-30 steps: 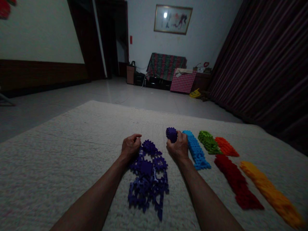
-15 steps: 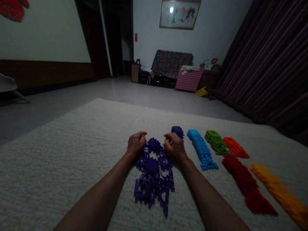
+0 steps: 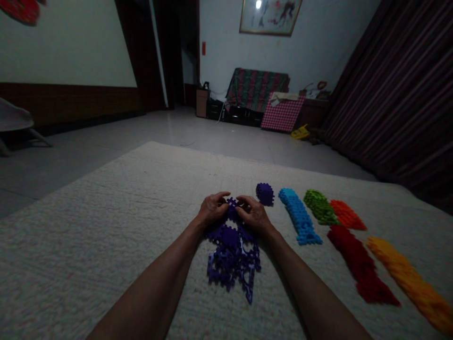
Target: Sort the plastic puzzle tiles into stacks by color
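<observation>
Head view: at left a pale chair [image 3: 16,116] on the tiled floor [image 3: 116,134], then, on the cream mat [image 3: 106,226], left hand [image 3: 214,208] and right hand [image 3: 253,212], fingers closed on the purple pieces [image 3: 230,236] between them; striped cloth [image 3: 260,89] beyond, purple stack [image 3: 265,194], blue row [image 3: 299,217], green pile [image 3: 320,207], orange pile [image 3: 347,215], red row [image 3: 361,264], dark curtain [image 3: 399,104], yellow row [image 3: 406,278]

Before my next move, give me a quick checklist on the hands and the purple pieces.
1. Left hand at the purple pile's far end: ok.
2. Right hand there too, opposite it: ok.
3. Firm grip on a piece: cannot tell, fingers hide the contact.
4. Purple pile neatly stacked: not ok, pieces lie jumbled.
5. Small purple stack apart from light blue row: ok.
</observation>
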The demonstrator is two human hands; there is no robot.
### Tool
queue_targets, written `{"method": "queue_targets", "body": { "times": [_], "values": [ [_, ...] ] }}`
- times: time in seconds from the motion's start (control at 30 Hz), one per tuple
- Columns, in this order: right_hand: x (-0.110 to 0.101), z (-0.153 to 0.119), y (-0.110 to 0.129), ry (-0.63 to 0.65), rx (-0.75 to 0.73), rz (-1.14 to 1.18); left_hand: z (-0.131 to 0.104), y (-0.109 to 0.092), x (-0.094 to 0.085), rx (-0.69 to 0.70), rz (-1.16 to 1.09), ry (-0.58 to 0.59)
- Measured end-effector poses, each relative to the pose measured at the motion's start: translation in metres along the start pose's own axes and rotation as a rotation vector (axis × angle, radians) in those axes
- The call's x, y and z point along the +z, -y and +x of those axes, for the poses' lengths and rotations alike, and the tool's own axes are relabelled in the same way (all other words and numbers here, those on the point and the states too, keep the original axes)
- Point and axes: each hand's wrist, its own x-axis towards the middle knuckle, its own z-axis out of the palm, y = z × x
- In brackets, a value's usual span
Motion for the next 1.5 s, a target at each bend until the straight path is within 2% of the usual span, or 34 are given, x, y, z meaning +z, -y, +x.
{"method": "queue_targets", "body": {
  "times": [0.2, 0.37, 0.5, 0.67, 0.83, 1.0, 1.3, 1.4, 1.5],
  "values": [
    [-0.004, 0.001, 0.011, -0.033, 0.093, 0.253, 0.002, 0.002, 0.003, -0.082, -0.314, -0.023],
    [-0.009, 0.002, 0.021, -0.032, 0.124, 0.291, 0.005, 0.003, 0.006, -0.102, -0.419, -0.088],
    [-0.012, 0.003, 0.025, -0.010, 0.150, 0.331, 0.006, -0.002, 0.007, -0.091, -0.434, -0.114],
    [-0.019, 0.005, 0.027, 0.081, 0.171, 0.303, 0.005, -0.011, 0.009, -0.038, -0.425, -0.093],
    [-0.022, 0.008, 0.029, 0.168, 0.117, 0.268, 0.003, -0.014, 0.009, 0.017, -0.415, -0.079],
    [-0.019, 0.010, 0.026, 0.178, 0.065, 0.246, 0.003, -0.011, 0.009, 0.036, -0.427, -0.070],
    [-0.013, 0.010, 0.019, 0.226, 0.086, 0.316, 0.001, -0.013, 0.012, 0.058, -0.404, -0.046],
    [-0.016, 0.010, 0.016, 0.087, 0.118, 0.253, 0.002, -0.015, 0.012, 0.085, -0.316, -0.121],
    [-0.025, 0.009, 0.004, -0.230, 0.150, -0.003, 0.005, -0.012, 0.008, 0.029, -0.261, -0.257]
  ]
}}
